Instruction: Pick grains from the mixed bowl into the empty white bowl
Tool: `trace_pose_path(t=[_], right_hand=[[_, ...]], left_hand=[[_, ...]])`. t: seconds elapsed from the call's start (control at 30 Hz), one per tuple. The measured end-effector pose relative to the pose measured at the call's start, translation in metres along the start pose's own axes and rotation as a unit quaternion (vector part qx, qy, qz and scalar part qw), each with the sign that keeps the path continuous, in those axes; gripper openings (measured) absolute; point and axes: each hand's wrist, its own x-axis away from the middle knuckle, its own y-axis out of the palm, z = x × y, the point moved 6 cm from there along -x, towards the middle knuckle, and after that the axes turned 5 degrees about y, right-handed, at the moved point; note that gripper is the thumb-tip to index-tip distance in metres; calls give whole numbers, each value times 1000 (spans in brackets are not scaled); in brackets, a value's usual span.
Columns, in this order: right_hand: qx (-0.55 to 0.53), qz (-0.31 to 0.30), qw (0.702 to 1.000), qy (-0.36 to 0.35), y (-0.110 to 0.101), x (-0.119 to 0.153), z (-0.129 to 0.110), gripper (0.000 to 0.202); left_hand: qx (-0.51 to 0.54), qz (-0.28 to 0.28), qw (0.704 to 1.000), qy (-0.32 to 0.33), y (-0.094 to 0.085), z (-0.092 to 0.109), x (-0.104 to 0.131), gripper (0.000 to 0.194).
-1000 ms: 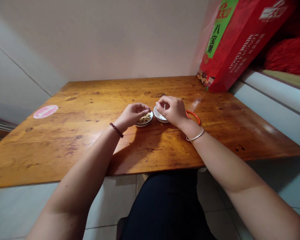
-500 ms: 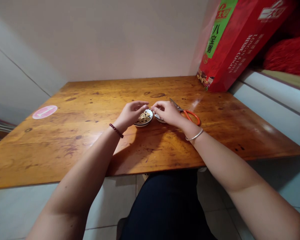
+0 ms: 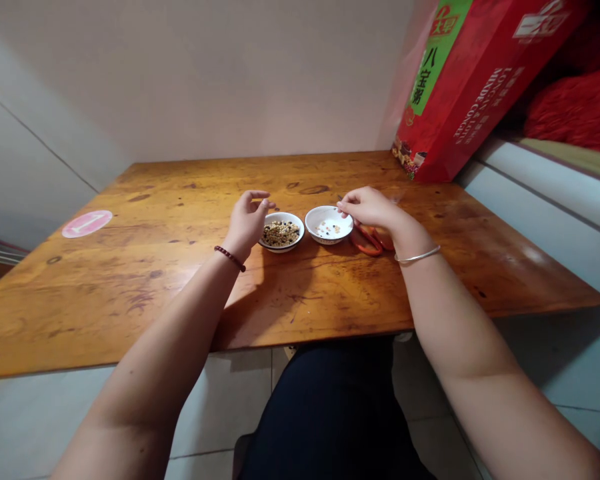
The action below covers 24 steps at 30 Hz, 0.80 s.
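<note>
Lying flat at the left of the wooden surface [image 3: 130, 307], a round pink sticker [image 3: 87, 224] bears a white 1. The left hand [image 3: 247, 219], a dark beaded bracelet [image 3: 230, 259] on its wrist, points away from the body; its fingers curl loosely near the thumb, and whether that grip holds something small cannot be told. Beside it sits the left bowl [image 3: 281, 232], upright, mouth up, holding many pale and dark grains [image 3: 280, 233]. Next comes the right bowl [image 3: 325, 215], also round and upright, a few grains scattered inside; the pair line up crosswise. Just right are orange-handled scissors [image 3: 367, 248], loops toward the body, most of the blades hidden. Above them, the right hand [image 3: 373, 208] points leftward, fingertips bunched over the right bowl's rim; whether this grip pinches a grain is unclear. A silver bangle [image 3: 420, 256] rings its wrist. Farther right, a red carton [image 3: 460, 93] stands on end by the wall.
</note>
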Motion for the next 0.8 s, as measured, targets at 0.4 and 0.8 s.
trace_pose_path(t=[0.4,0.8], right_hand=[[205,69,976,-26,15,10,-10,25],[230,90,969,-25,21,16,-19,29]], left_hand=[[7,-18,1000,-21,3,-5,1,10],[-107,-50,992,33,2,-6,-2,11]])
